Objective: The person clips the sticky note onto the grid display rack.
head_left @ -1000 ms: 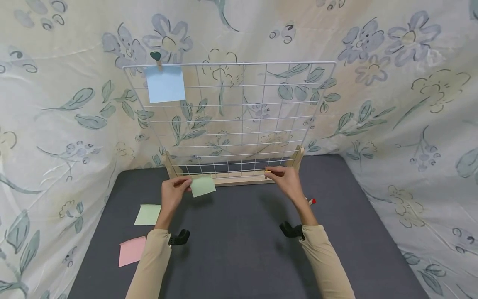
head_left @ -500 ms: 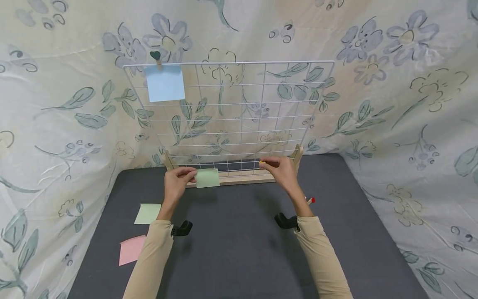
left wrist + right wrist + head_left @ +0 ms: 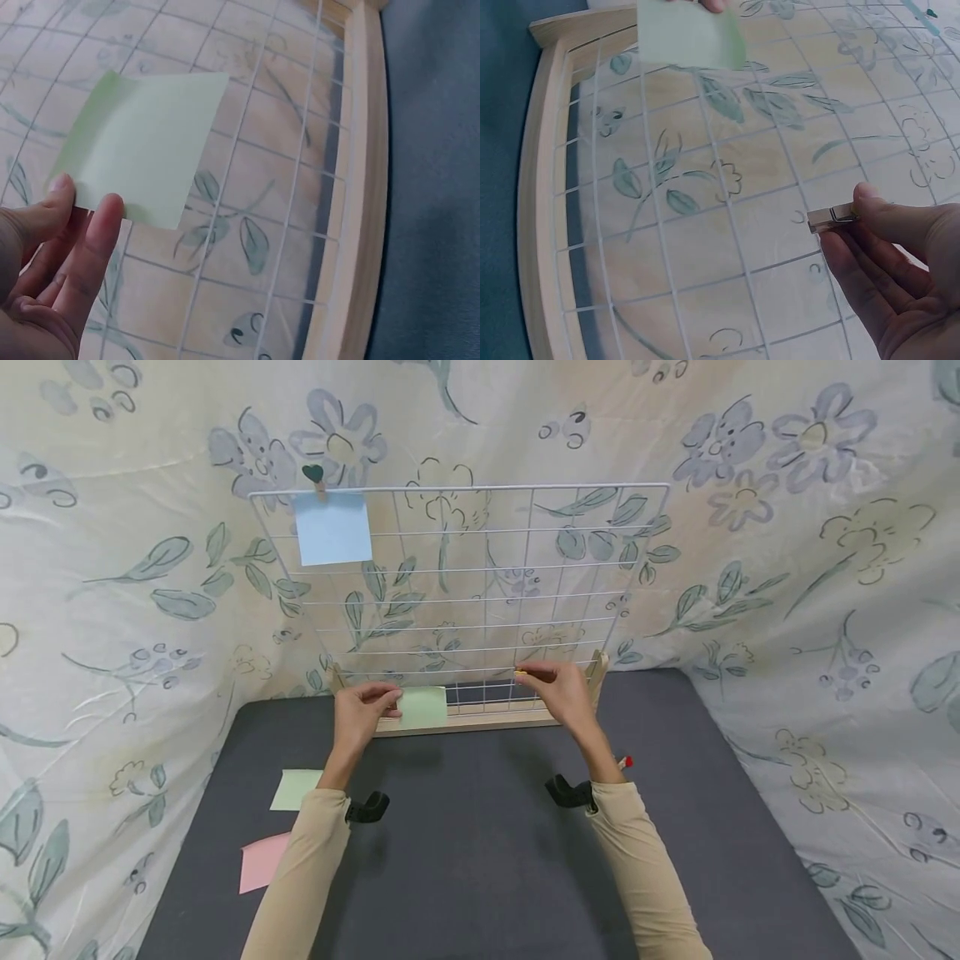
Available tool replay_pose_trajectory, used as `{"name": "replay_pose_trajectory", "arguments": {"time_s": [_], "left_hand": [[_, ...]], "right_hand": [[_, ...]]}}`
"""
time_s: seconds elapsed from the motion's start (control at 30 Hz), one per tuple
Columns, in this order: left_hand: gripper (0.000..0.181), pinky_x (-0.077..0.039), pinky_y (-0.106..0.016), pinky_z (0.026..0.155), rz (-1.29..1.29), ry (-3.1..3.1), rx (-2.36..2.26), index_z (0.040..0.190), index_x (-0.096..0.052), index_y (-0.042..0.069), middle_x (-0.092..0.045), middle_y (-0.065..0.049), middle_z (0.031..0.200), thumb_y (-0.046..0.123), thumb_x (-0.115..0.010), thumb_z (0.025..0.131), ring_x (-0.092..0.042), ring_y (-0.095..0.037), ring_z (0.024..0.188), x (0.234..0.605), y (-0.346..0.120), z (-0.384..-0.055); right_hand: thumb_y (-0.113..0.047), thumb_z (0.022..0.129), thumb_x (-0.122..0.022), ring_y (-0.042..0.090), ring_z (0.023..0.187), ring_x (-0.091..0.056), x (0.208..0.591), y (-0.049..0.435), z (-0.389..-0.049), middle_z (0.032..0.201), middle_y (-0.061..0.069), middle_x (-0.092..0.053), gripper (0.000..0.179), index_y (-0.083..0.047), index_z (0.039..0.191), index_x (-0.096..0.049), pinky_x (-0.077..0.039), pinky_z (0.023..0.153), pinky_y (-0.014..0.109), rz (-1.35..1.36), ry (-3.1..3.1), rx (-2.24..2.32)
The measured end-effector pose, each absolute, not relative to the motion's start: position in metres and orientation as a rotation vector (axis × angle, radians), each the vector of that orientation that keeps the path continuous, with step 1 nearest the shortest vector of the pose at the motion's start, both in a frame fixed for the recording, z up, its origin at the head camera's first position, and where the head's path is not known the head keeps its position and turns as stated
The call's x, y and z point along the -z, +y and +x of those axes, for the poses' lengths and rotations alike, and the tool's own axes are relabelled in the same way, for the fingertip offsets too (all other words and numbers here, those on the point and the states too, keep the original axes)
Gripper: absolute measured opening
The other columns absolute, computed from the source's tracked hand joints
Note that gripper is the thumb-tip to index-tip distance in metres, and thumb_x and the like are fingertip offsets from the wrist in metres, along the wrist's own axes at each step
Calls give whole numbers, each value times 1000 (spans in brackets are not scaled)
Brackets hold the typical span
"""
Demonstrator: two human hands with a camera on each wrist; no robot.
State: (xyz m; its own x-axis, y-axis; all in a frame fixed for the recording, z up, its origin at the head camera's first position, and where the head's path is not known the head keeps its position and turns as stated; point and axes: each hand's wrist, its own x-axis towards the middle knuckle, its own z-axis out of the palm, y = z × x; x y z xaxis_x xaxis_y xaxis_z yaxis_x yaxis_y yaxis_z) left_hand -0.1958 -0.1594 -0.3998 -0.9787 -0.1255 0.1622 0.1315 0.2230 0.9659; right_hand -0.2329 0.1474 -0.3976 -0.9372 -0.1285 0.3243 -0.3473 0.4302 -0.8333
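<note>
In front of the lower part of a white wire grid (image 3: 486,602), my left hand (image 3: 358,720) pinches a pale green paper note (image 3: 423,707) by its left edge. The left wrist view shows that note (image 3: 146,146) between thumb and fingertips, its far corner slightly curled. My right hand (image 3: 561,695) is at the right side of the grid, pinching a small wooden clothespin (image 3: 831,218) by one end, its other end pointing away from the fingers. A blue paper note (image 3: 333,529) hangs at the grid's top left from a clothespin with a dark green heart (image 3: 312,472).
The grid stands in a wooden base (image 3: 495,720) on a dark table (image 3: 465,860). On the left lie another green note (image 3: 295,789) and a pink note (image 3: 262,862). A red-tipped clothespin (image 3: 626,762) lies beside the right wrist. Floral cloth (image 3: 825,610) hangs behind.
Both hands have moved up and inward toward the grid. The green note has risen from below the base's front edge to overlap the grid's bottom, and now hangs straighter.
</note>
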Motion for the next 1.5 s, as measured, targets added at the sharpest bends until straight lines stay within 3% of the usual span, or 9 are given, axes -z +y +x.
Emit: {"name": "replay_pose_trajectory", "arguments": {"time_s": [0.1,0.33,0.43,0.6,0.67,0.9,1.1,1.27,1.5], "left_hand": [[18,-63,-38,70,-48,-2261,1864,101,-69,-15,-67,-33,96,-1,-68,90,-70,-42,76,407,-161,-204],[23,-63,-31,68,-35,-2254,1820,103,-70,-10,-69,-26,98,9,-70,91,-71,-19,67,409,-161,-215],[23,-63,-37,69,-39,-2252,1794,104,-70,-9,-69,-26,99,11,-70,91,-70,-16,65,403,-159,-217],[21,-63,-28,63,-44,-2257,1745,103,-71,-8,-69,-26,98,9,-70,91,-67,-9,61,395,-157,-218],[20,-62,-24,61,-58,-2253,1733,103,-71,-8,-70,-26,97,8,-70,91,-66,-8,60,393,-156,-218],[20,-62,-41,68,-86,-2249,1709,101,-72,-6,-70,-24,93,11,-71,90,-66,-10,59,383,-151,-221],[19,-62,-42,69,-120,-2240,1733,102,-71,-9,-68,-25,95,6,-70,90,-66,-10,61,377,-146,-222],[17,-63,-36,66,-127,-2203,1744,100,-71,-8,-69,-23,95,5,-70,90,-66,-12,61,371,-143,-224],[20,-63,-33,66,-105,-2211,1728,103,-71,-8,-69,-23,97,8,-70,91,-65,-9,63,358,-141,-225]], "right_hand": [[-15,88,-75,27,91,-71,391,144,-234,100,14,-74,22,-3,107,-76,-61,81,43,418,-2469,-1504],[-14,87,-76,26,90,-72,377,137,-237,100,14,-74,22,-3,107,-76,-62,80,40,454,-2432,-1494],[-14,87,-76,25,90,-71,372,136,-237,101,14,-73,23,-3,107,-76,-62,80,39,474,-2411,-1504],[-13,87,-76,25,89,-71,368,132,-239,100,14,-74,23,-2,107,-75,-62,78,39,514,-2390,-1517],[-12,87,-76,24,88,-71,367,130,-240,99,14,-74,22,-2,106,-75,-62,77,38,523,-2379,-1519],[-13,86,-77,23,86,-72,357,127,-240,97,13,-74,21,-3,104,-76,-58,70,25,501,-2357,-1517],[-12,86,-77,24,88,-72,349,125,-241,98,14,-74,21,-2,105,-76,-61,74,31,516,-2354,-1492],[-11,87,-76,25,89,-72,341,124,-242,99,15,-74,22,-1,106,-75,-61,77,36,513,-2346,-1493],[-12,87,-76,23,89,-72,332,123,-243,100,13,-74,22,-2,106,-76,-61,81,35,521,-2333,-1529]]}}
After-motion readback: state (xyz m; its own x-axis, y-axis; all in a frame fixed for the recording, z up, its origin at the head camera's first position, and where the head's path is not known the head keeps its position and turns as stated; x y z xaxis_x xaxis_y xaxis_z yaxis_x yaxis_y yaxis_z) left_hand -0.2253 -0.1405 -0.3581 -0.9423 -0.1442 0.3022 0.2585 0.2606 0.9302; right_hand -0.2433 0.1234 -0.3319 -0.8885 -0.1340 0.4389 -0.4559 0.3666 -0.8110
